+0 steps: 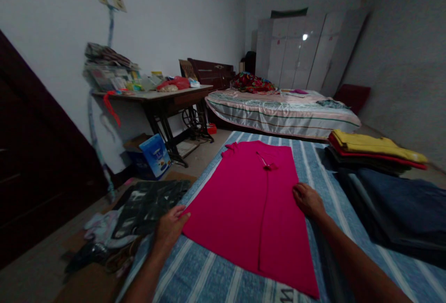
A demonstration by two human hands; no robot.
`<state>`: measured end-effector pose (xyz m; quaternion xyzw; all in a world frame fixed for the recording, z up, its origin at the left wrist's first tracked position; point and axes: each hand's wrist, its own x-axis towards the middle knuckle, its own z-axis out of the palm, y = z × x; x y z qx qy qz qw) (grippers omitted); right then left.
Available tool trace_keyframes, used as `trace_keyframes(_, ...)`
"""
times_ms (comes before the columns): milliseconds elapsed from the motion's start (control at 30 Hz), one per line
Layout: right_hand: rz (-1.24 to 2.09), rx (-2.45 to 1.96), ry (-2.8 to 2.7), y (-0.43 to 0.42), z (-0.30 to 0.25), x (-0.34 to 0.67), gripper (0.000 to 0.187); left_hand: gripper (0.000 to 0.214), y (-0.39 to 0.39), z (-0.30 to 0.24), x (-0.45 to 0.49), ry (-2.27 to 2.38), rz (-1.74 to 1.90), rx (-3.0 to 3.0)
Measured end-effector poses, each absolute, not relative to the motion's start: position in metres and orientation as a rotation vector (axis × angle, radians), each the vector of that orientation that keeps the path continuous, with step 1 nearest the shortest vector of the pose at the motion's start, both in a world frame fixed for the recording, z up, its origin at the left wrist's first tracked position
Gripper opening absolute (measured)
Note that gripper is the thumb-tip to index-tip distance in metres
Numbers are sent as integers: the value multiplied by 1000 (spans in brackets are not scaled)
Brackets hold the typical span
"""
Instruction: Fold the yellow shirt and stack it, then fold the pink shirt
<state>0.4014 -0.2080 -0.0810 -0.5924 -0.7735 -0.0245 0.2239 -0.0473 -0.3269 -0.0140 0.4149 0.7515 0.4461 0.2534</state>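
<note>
A bright pink top [226, 200] lies spread flat on a blue and white striped sheet [195, 266]. A dark line or crease runs down it from a small opening near the neck, and a gathered bit of cloth sticks out at its upper left. My left hand [169, 228] is at the top's lower left corner, with thumb and fingers apart. At the right edge, about midway up, my right hand [308, 200] has its fingers curled and closed on the fabric.
To the right lie folded yellow, red and dark clothes [376, 147] and dark blue jeans [400, 196]. Dark clothes [149, 205] and a blue box [151, 154] are on the left. Behind stand a sewing-machine table [167, 98], a bed [278, 112] and a wardrobe [296, 52].
</note>
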Motion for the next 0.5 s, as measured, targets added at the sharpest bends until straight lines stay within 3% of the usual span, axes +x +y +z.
trace_keyframes(500,-106,-1620,-2107,-207,-81,401,32,33,-326,-18,-50,2065,1259,1173)
